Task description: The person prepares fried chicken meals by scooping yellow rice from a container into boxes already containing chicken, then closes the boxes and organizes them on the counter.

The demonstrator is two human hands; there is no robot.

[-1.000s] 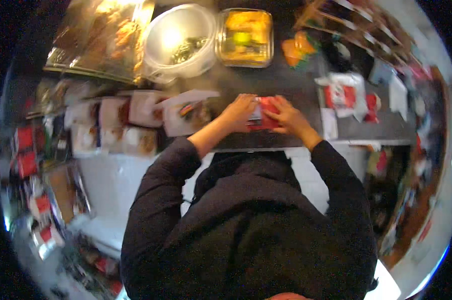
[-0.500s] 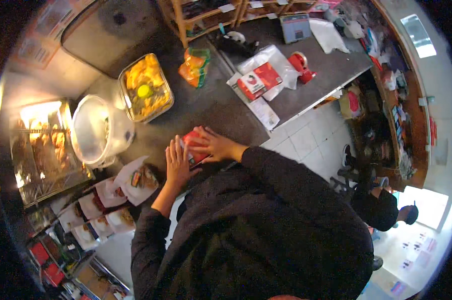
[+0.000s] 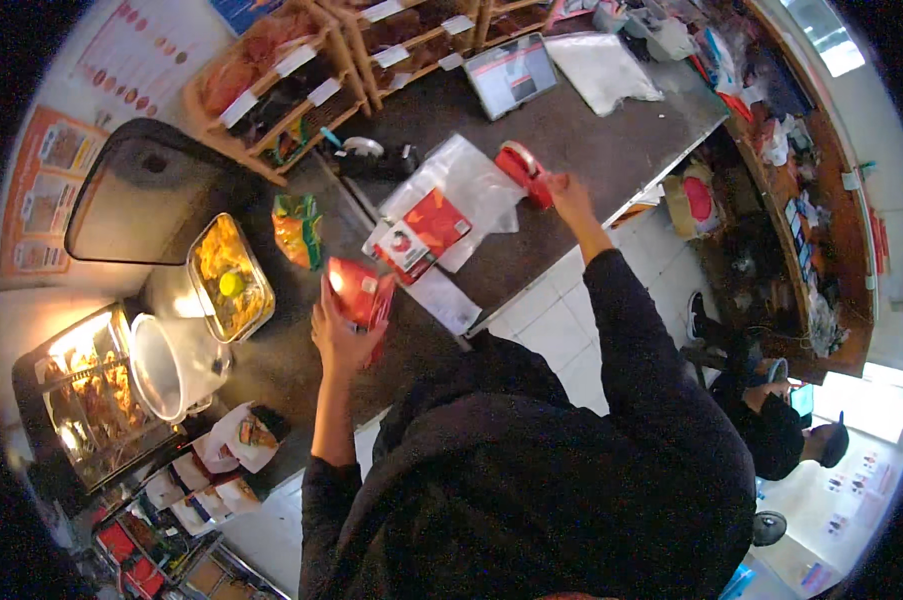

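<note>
My left hand (image 3: pixel 339 338) grips a red carton (image 3: pixel 361 290) from its near left side, with the thumb and fingers around it at the counter's near edge. Farther right, my right hand (image 3: pixel 574 205) has its fingers closed around the end of a red, round-bodied tape dispenser (image 3: pixel 521 170). That dispenser rests beside clear plastic bags (image 3: pixel 493 210). Between the hands lies a flat red packet (image 3: pixel 439 222) with a white printed card on it, partly over the bags. An orange and green bag (image 3: pixel 297 232) stands just beyond the carton.
At left stand a tray of yellow food (image 3: pixel 268 300), a translucent bucket (image 3: pixel 159 368) and a lit food warmer (image 3: pixel 96 390). Wooden racks (image 3: pixel 356 65) and a tablet (image 3: pixel 511 78) line the far side. Another person (image 3: pixel 771 425) sits at right with a phone.
Both hands were together on the red carton. My right hand has left it and reached right to the tape dispenser, while my left hand holds the carton upright. The view has shifted.
</note>
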